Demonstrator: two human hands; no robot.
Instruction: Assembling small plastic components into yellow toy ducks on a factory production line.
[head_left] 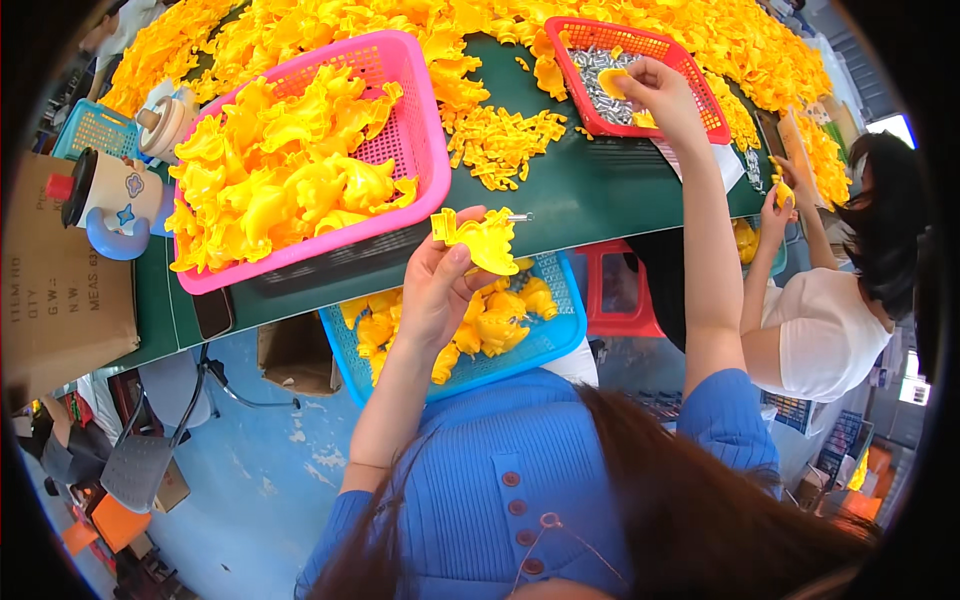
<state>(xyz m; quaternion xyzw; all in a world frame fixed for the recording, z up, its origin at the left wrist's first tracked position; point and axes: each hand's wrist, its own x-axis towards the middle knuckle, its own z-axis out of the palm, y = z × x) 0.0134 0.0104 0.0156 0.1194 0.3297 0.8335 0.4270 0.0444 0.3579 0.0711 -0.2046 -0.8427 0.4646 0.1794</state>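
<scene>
My left hand [437, 285] grips a yellow plastic toy part [478, 238] with a small metal pin sticking out of its right side, held just above the blue basket [560, 318] on my lap. My right hand [655, 92] reaches into the red basket [690, 65] of small metal pins on the green table [590, 190] and pinches a small yellow piece [612, 83] there. The pink basket [405, 150] at my left is heaped with more yellow parts.
Yellow parts are piled across the far side of the table, with a small heap [500, 140] between the baskets. A toy cup [105, 200] and a cardboard box [60, 290] sit at the left. Another person [840, 290] in white works at the right.
</scene>
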